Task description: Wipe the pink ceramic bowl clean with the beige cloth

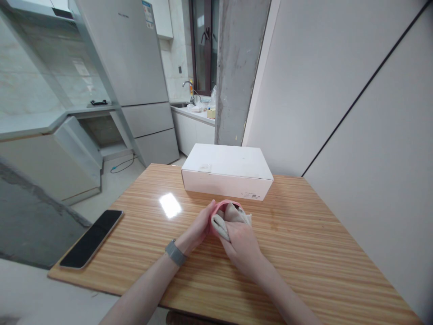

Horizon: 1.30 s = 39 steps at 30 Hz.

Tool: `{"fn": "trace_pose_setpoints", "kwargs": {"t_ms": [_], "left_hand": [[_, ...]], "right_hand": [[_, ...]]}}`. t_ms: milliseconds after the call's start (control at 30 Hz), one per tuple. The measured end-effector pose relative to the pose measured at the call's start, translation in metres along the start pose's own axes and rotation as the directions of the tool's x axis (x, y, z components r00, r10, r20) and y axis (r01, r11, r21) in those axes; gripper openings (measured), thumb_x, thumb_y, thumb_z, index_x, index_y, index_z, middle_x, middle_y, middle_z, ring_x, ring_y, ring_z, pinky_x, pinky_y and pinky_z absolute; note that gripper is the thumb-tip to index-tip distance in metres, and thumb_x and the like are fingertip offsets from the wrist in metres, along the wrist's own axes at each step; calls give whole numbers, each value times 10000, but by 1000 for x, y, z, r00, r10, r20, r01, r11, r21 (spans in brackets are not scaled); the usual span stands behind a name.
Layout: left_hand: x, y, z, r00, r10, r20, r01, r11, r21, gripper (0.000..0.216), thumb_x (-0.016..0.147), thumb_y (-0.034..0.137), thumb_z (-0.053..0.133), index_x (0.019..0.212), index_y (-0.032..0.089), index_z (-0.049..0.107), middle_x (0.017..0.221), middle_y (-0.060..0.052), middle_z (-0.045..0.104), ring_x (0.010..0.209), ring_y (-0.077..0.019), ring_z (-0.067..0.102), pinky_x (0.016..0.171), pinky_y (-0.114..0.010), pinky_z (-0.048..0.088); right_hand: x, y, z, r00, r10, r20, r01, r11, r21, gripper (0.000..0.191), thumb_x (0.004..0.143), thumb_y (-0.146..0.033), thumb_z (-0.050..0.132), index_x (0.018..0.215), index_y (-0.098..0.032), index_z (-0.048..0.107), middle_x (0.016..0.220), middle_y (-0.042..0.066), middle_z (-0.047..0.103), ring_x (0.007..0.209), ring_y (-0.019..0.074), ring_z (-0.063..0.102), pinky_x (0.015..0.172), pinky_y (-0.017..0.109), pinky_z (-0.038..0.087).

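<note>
A pink round-rimmed container point(214, 215), perhaps a cup or bowl, is gripped at its left side by my left hand point(200, 225). My right hand point(241, 241) is closed on a light beige cloth point(233, 212) and pushed in at the container's mouth. Part of the cloth is bunched inside the rim, and an end sticks out past the right side. The container's lower part and most of my right fingertips are hidden. A grey band point(175, 253) circles my left wrist.
Just beyond my hands, a white box point(227, 168) lies on the wood-grain table point(304, 253). A black phone point(93, 239) rests near the table's left edge. A wall point(338, 81) borders the right side. Farther back are a fridge point(131, 58) and a sink counter.
</note>
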<state>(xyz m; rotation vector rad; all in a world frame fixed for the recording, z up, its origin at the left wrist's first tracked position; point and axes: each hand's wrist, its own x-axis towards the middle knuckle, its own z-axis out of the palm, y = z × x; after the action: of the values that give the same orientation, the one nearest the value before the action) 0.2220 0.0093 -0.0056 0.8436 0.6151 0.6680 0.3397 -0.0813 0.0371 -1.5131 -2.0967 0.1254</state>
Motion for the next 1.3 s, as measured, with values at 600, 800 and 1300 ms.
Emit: {"fn": "trace_pose_setpoints", "kwargs": {"t_ms": [600,800,1300], "left_hand": [[-8,-5,13,990,78,119,-53,979,-198,446,846,499,611,1168,196,667,1217,-93,666,1231,-270,540,1054,-371,402],[-10,-1,12,991,-31,131,61,970,-237,705,826,737,416,1166,173,667,1103,-123,709,1196,-301,567,1017,-399,418],[-3,-5,10,970,101,220,-38,961,-275,598,919,584,431,1155,89,669,1198,-145,686,1258,-281,535,1148,-358,258]], "right_hand": [[6,9,-8,997,16,-71,-14,999,36,258,927,-179,411,801,-213,633,797,42,707,794,212,577,730,330,388],[6,9,-7,998,-12,-68,15,999,35,282,932,-209,388,775,-203,622,750,51,699,705,198,580,695,327,391],[6,2,-6,994,-113,0,113,994,1,174,898,-185,463,793,-198,601,769,42,646,777,199,529,732,338,354]]}}
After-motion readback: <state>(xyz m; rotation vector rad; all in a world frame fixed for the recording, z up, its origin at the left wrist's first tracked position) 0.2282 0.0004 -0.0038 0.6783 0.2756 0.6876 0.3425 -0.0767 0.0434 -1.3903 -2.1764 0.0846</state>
